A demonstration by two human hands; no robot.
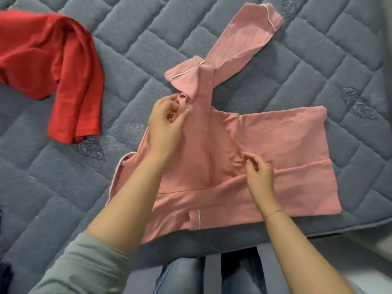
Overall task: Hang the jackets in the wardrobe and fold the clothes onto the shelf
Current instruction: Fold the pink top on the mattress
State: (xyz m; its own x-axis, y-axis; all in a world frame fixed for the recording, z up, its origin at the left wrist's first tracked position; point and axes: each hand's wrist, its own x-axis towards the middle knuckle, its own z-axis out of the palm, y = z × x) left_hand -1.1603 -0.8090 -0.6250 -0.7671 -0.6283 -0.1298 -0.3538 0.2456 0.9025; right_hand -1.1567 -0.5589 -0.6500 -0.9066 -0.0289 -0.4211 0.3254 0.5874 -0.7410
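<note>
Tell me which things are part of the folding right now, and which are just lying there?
In the job: pink top, left hand pinching its fabric, right hand over it.
Lying about: red top, dark cloth at the edge, all on the quilted bed.

Count: 1 pink top (265,132); 1 red garment (53,60); 1 dark garment (4,276), partly visible; 2 hands — left (164,122), right (259,172).
</note>
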